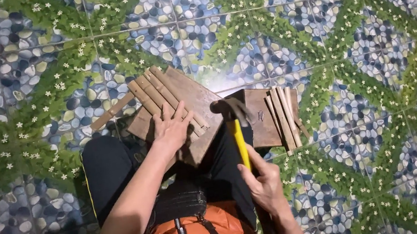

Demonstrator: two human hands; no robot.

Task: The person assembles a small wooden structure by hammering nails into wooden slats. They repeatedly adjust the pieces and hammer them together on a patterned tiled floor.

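Pressing flat with spread fingers, the left hand (171, 130) pins bamboo strips (163, 99) on a board (198, 102) while the right hand (266, 184) grips a hammer (233, 124), fist closed.

One hammer (234, 124), yellow handle, in the right hand's (267, 184) grip. Two wooden boards: one board (194, 108) under the left hand (170, 130), a second board (262, 115) just beyond the hammer head. About five bamboo slats (160, 94) lie bunched under the left grip, exact count unclear where the hand covers them. About four more slats (284, 118) lie beside the right grip's hammer. One loose slat (111, 112) lies left of the left grip.
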